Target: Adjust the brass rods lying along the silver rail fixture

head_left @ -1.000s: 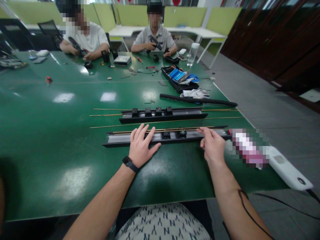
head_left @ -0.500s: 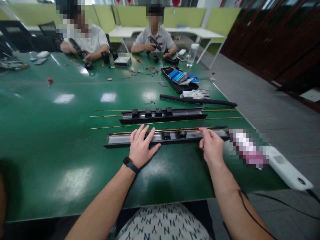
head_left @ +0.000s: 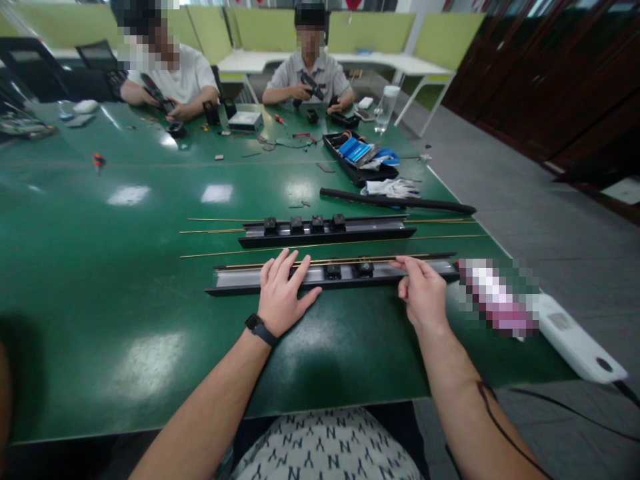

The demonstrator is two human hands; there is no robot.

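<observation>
My left hand (head_left: 284, 293) lies with fingers spread over the near black-edged channel (head_left: 240, 277), its fingertips at the far edge. Thin brass rods (head_left: 350, 261) run lengthwise along that channel. At their right part, my right hand (head_left: 424, 287) is closed, with index finger and thumb on a rod and the other fingers curled. Two small black blocks (head_left: 365, 268) sit in the channel between my hands; whether more lie under my left hand is hidden. Just beyond, a loose brass rod (head_left: 225, 253) lies on the green table (head_left: 165, 347).
A second channel (head_left: 327, 234) with several black blocks lies behind. Farther back are a black strip (head_left: 395, 200), white gloves (head_left: 390, 188) and a black tray (head_left: 345, 163) with blue items. A white power strip (head_left: 580, 340) is at the right edge. Two people work across the table.
</observation>
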